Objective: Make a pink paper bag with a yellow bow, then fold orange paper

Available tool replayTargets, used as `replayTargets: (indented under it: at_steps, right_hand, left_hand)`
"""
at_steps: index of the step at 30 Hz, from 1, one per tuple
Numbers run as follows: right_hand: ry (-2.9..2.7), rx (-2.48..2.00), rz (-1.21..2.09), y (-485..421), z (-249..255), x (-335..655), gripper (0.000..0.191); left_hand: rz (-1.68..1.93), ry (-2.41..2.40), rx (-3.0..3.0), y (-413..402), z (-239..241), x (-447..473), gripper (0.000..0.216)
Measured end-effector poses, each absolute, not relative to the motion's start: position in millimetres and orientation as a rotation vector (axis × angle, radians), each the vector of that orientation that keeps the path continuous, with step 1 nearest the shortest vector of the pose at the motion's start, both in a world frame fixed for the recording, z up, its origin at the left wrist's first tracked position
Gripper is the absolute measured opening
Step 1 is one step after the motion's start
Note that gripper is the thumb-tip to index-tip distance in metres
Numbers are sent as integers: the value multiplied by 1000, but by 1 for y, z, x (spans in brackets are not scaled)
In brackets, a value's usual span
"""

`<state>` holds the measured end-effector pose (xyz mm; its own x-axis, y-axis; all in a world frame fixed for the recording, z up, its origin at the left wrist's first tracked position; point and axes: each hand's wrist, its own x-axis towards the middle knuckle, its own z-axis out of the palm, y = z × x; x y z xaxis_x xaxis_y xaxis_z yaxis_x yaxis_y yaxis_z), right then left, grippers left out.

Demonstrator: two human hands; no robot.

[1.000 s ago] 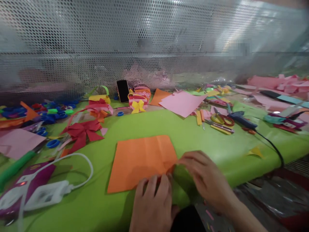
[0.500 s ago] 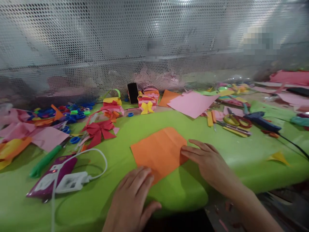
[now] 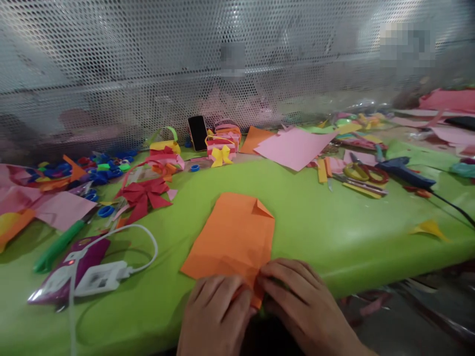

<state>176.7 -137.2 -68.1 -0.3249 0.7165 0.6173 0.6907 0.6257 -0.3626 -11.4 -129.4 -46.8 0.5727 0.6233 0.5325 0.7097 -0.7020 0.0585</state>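
Note:
A sheet of orange paper (image 3: 232, 235) lies on the green table cover, with creases in it and its far right corner folded over. My left hand (image 3: 217, 311) has its fingers curled on the near edge of the sheet. From the other side, my right hand (image 3: 302, 299) closes its fingers on the near right corner. The fingertips of both hands almost meet there, and a small part of the paper stands up between them. The thumbs are mostly hidden.
To the left lie a purple packet (image 3: 83, 262), a white adapter (image 3: 102, 278) with its cable, a green-handled tool (image 3: 59, 245) and a red bow (image 3: 144, 195). Scissors (image 3: 365, 174) and a blue glue gun (image 3: 404, 173) lie right. Behind stand a phone (image 3: 197, 132) and pink paper (image 3: 295, 148).
The orange sheet has been turned and shifted left. My right hand has come from its right edge down to the near corner, beside my left hand, which has curled its fingers.

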Motion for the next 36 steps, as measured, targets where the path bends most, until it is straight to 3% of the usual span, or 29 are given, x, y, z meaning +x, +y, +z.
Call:
replayTargets:
  at_steps: [10,20,26,36]
  right_hand:
    - [-1878,-1188,209,-137,-69,169,13]
    - [-1948,-1238,227,-125,-65,166,25]
    - [-2077,-1298,225,-119,-62,166,33]
    - [-2109,-1346,165,-114,-63,164,29]
  left_hand:
    - [-802,-1413,-2663,-131,-55,-10,12]
    - [-911,-1437,-2571,-124,-55,-8,7]
    - [-825,-1551,-2547,-124,-54,-6,9]
    - [-634,-1795,-2448,-125,-51,8,16]
